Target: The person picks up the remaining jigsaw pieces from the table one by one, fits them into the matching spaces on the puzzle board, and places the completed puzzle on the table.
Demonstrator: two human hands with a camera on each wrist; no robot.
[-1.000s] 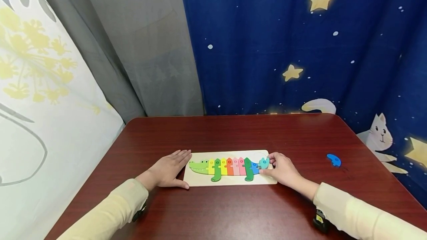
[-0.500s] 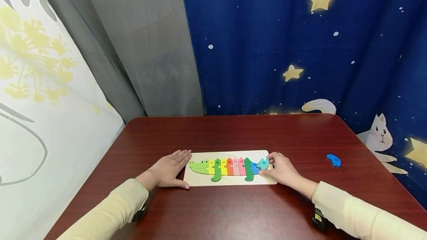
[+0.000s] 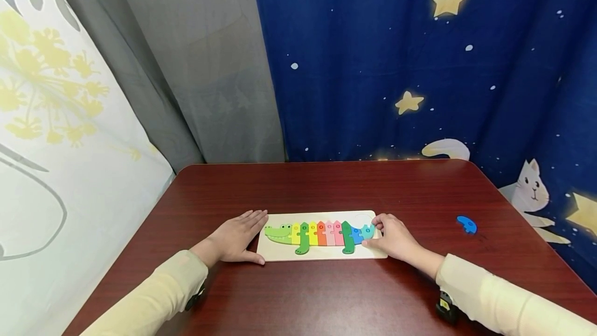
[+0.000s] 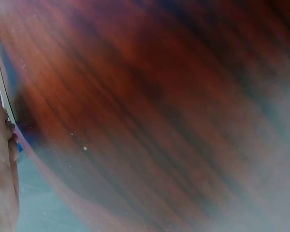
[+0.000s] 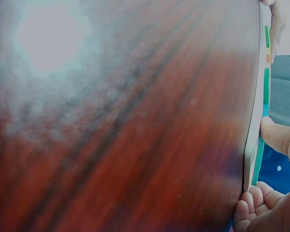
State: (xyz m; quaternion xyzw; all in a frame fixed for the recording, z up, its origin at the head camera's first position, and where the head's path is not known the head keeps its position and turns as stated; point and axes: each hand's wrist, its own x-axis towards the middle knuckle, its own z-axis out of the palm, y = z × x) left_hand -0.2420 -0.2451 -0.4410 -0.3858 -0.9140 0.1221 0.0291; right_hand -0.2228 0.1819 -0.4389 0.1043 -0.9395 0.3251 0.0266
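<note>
A pale wooden crocodile puzzle board (image 3: 322,253) lies flat on the table, bearing a row of coloured, numbered pieces from the green head (image 3: 278,234) to the tail end. My left hand (image 3: 237,236) rests at the board's left edge, fingers straight and thumb spread. At the other end, my right hand (image 3: 396,236) pinches the teal puzzle piece (image 3: 367,231) between thumb and fingers. That piece sits against the blue piece (image 3: 356,235) beside the green hind leg (image 3: 347,238). In the right wrist view the thumb (image 5: 275,133) presses along the board's coloured side; the fingers curl near its end.
A loose blue curved puzzle piece (image 3: 467,224) lies on the dark red table (image 3: 326,294), right of the board. Behind the table hang a grey curtain (image 3: 200,66) and a navy star-patterned curtain (image 3: 350,66). A white printed cloth (image 3: 70,170) hangs at the left.
The teal piece has turned and shifted slightly left and down, and now lines up with the blue piece. My right hand follows it only slightly; the left hand stays put.
</note>
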